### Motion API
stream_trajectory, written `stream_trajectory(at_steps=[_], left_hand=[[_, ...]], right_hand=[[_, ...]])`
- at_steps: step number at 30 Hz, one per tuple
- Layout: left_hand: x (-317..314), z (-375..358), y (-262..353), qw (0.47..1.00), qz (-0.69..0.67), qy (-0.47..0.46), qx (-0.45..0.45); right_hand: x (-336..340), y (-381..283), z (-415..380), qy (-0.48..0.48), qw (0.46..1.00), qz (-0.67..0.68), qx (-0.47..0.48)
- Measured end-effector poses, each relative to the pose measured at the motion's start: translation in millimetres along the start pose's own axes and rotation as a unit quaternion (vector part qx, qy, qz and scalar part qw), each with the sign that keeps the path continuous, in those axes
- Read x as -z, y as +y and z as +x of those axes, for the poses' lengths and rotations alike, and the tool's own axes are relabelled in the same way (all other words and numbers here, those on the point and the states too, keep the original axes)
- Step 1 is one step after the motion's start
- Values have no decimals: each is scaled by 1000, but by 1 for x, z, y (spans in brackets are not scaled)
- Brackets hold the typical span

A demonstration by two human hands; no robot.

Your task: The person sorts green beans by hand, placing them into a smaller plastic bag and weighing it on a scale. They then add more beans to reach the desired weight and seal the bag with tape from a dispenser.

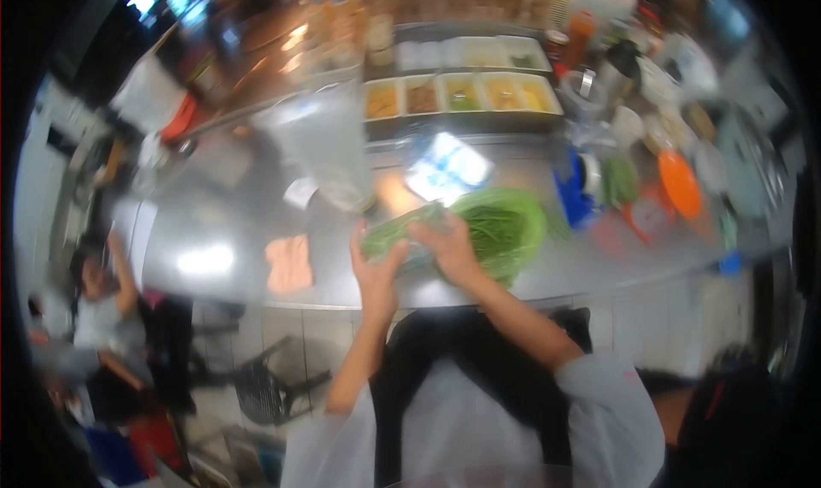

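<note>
My left hand [376, 270] is wrapped around the near left side of a clear plastic bag of greens [398, 231]. From the right, my right hand [451, 248] grips the same bag, with its thumb and fingers on the top. The bag lies between both hands above the steel counter. Just right of my right hand is a light green basket [539, 231] holding long thin green stalks [496, 231]. Beyond the hands lies a blue-and-white package [449, 170]. Motion blur hides the bag's fine detail.
A pinkish cloth [289, 264] lies on the steel counter [205, 218] at left. Filled white food containers [462, 92] line the back. A large clear bag [321, 146] stands ahead. Orange and blue items crowd the right side. People [107, 308] sit at far left near a dark chair [269, 385].
</note>
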State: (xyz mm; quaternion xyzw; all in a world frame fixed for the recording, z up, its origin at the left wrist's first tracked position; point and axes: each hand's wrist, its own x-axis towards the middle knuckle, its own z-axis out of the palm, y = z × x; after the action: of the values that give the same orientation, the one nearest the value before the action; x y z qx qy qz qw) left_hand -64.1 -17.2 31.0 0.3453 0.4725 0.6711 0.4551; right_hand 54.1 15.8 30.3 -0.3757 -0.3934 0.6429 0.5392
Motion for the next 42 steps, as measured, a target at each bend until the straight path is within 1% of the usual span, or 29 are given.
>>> stream_trajectory(at_steps=[1, 2, 3, 4, 5, 6, 8, 9, 10, 11, 12, 13, 14, 16, 17, 19, 20, 22, 26, 28, 29, 31, 32, 34, 35, 37, 41, 42], left_hand=[[-3, 0, 3, 998, -24, -28, 54], [-7, 1, 2, 991, -45, -58, 111], [-10, 2, -2, 987, -52, -91, 125], [-12, 3, -6, 984, -58, -98, 136], [-16, 3, -9, 983, -62, -101, 143], [-20, 2, -12, 979, -65, -120, 150], [-25, 2, -12, 978, -66, -121, 157], [-27, 3, -11, 976, -68, -130, 159], [-28, 3, -8, 977, -61, -135, 153], [-28, 2, -7, 978, -53, -138, 147], [-27, 3, -7, 977, -52, -142, 149], [-27, 3, -8, 976, -51, -151, 150], [-28, 5, -10, 975, -50, -159, 149], [-28, 5, -12, 972, -51, -168, 158], [-28, 5, -13, 969, -53, -174, 167], [-28, 3, -14, 968, -50, -172, 173], [-27, 2, -14, 968, -50, -169, 180], [-27, 0, -15, 965, -49, -168, 195], [-29, 1, -20, 959, -53, -174, 218], [-34, 0, -18, 958, -50, -178, 220], [-37, 0, -17, 957, -47, -182, 222], [-42, -1, -16, 956, -49, -185, 222], [-44, -1, -16, 955, -52, -189, 223], [-49, 0, -19, 956, -47, -190, 218], [-53, 1, -20, 957, -44, -192, 214], [-61, 2, -21, 957, -43, -198, 209], [-89, -1, -17, 962, -37, -198, 182], [-97, 0, -18, 964, -38, -195, 178]], right_hand=[[5, -2, -2, 33, 999, -5, 17], [11, -2, -4, 27, 999, -25, 4], [22, -4, -8, 20, 999, -46, -13], [36, -9, -13, 49, 997, -52, -1], [49, -14, -17, 58, 975, -194, 88], [58, -16, -20, 61, 926, -333, 168], [109, -40, -31, 229, 870, -343, 269], [151, -39, -25, 289, 919, 76, 257], [189, -57, -32, 453, 787, -341, 243], [229, -54, -28, 566, 658, -446, 219], [270, -46, -27, 525, 669, -486, 200], [295, -45, -25, 481, 678, -525, 183], [298, -50, -22, 484, 677, -523, 185], [293, -62, -21, 429, 791, -436, 19], [291, -71, -22, 431, 791, -433, 20], [284, -87, -23, 419, 852, -300, -95], [286, -89, -23, 419, 852, -298, -97], [289, -94, -26, 409, 879, -216, -118], [278, -96, -36, 429, 878, -190, -99], [279, -89, -37, 424, 899, -76, -78], [280, -84, -40, 424, 899, -74, -79], [281, -75, -47, 407, 913, -24, 0], [283, -69, -50, 408, 913, -23, -1], [291, -51, -56, 381, 923, 19, 52], [294, -42, -59, 383, 922, 21, 52], [294, -31, -61, 370, 922, 63, 91], [301, -20, -58, 375, 921, 52, 91], [311, -15, -58, 356, 931, 35, 76]])
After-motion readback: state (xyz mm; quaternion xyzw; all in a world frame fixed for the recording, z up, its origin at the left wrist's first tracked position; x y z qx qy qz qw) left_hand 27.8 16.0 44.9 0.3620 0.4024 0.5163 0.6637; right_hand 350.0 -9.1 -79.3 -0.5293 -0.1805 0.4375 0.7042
